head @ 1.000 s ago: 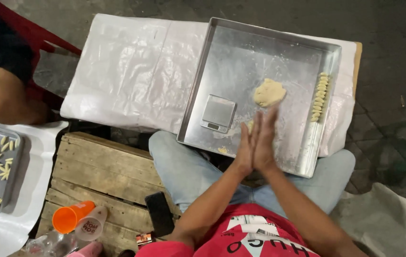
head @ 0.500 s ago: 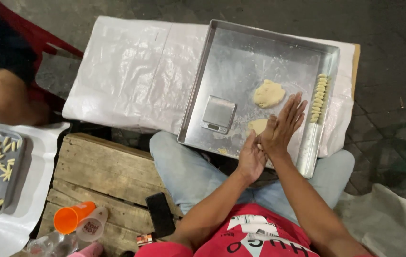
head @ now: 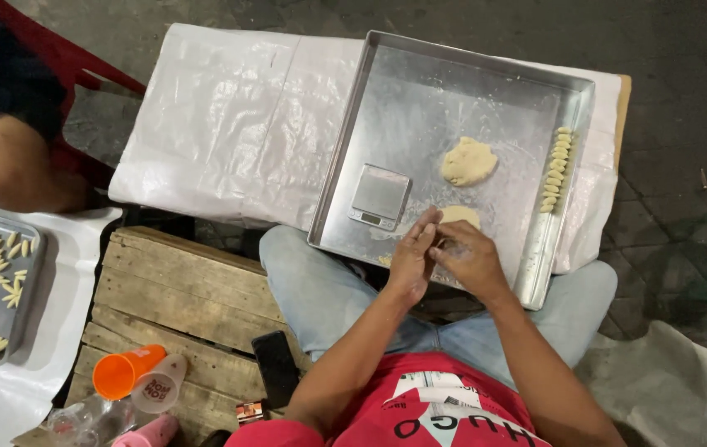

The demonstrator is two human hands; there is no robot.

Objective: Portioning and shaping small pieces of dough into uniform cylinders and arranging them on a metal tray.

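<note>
Both of your hands have dropped toward the near edge of the metal tray (head: 386, 91) since half a second ago, when your right hand (head: 471, 258) was raised with fingers spread over the tray's right half. Your right hand now lies palm down, fingers curled inward against the fingertips of your left hand (head: 413, 255). Whether a bit of dough is pinched between them cannot be told; the contact point is hidden by the fingers.

Just beyond your fingertips, a small flat dough piece (head: 459, 216) lies on the tray floor, partly covered by your right hand. Farther toward the far edge sits the larger dough lump (head: 468, 161), apart from the small piece. Along the tray's right wall runs a row of shaped dough pieces (head: 555, 169), lined up end to end. A small digital scale (head: 378, 195) rests near the tray's near-left corner, just left of your left hand.

The tray stands on a table covered by a white plastic sheet (head: 229, 124). To your left are a wooden pallet (head: 179, 298), an orange cup (head: 121, 371) and a dark phone (head: 275, 364). At the far left, a second tray (head: 14, 314) holds more shaped pieces beside another person's knee (head: 5, 170).
</note>
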